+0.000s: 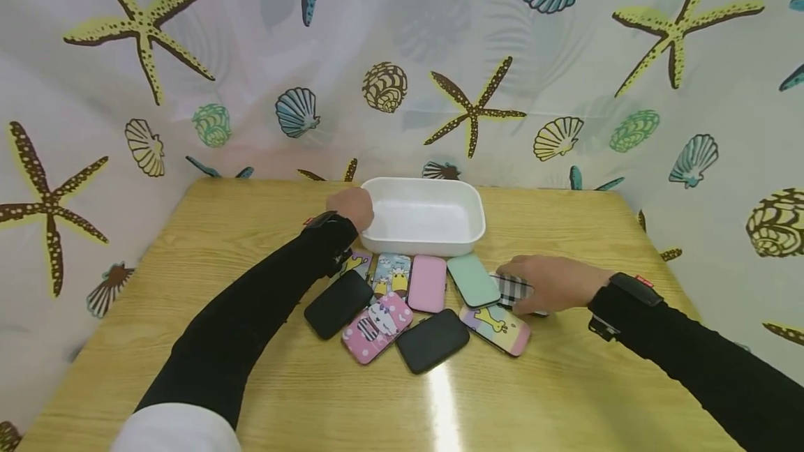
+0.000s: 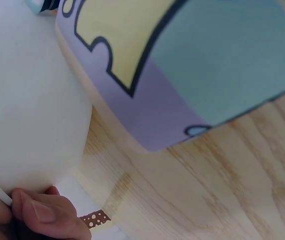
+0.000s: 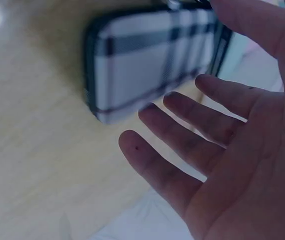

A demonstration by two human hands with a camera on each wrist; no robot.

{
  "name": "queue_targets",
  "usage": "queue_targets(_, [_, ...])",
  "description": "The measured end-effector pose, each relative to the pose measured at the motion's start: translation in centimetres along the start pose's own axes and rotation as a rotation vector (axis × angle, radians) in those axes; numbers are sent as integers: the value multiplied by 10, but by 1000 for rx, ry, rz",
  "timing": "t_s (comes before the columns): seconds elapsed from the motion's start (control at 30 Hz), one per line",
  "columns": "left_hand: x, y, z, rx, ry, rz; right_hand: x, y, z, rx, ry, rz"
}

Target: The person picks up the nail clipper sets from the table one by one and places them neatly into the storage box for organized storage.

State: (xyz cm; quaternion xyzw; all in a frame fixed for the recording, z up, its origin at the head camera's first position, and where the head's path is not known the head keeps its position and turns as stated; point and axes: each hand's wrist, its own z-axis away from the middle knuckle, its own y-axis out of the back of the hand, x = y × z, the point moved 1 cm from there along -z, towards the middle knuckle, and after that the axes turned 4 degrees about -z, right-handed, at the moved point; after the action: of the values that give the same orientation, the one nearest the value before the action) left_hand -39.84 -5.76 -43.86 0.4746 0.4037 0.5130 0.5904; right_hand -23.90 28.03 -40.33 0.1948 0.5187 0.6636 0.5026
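Right, plaid case (image 1: 512,289) lies on the table (image 1: 565,389) at the right end of a loose spread of cases, under the right hand (image 1: 559,283). Right fingers spread apart and fairly straight, thumb out on the near side; whether they touch the case, cannot tell. Left hand (image 1: 354,208) grips the white bin (image 1: 423,248) at its left rim, fingers curled over the wall. Mint case (image 1: 474,281) sits just left of the plaid one, its lower end by the pastel giraffe case (image 1: 496,328). Next leftward along the bin's front: plain pink case (image 1: 427,284), then blue giraffe case (image 1: 392,272), then a lilac giraffe case (image 2: 147,95) partly hidden by the left forearm in the head view. Nearer row, left to right: black case (image 1: 338,304), pink cartoon case (image 1: 378,327) tilted at an angle, second black case (image 1: 433,342). Both forearms in black sleeves (image 1: 220,340), white cloth at the left elbow end. Light streak on the wood near the front. Behind and at the sides, pale curtain (image 1: 251,54) printed with starfish and shells.
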Motion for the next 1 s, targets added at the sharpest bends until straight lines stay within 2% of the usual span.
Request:
queue_targets(0.23, [-4, 0, 0, 7, 21, -15, 5, -15, -3, 90, 12, 53])
queue_targets(0.5, [0, 0, 1, 17, 5, -40, 18, -20, 0, 77, -70, 104])
queue_targets(0.7, [-2, 0, 1, 20, 22, -47, 18, -14, 8, 105, -44, 115])
queue_targets(0.87, [-2, -2, -2, 36, 17, -51, 16, -10, 17, 22, 21, 10])
queue_targets(1.0, [1, -2, -3, 27, 19, -60, 11, -15, 21, -25, 39, 88])
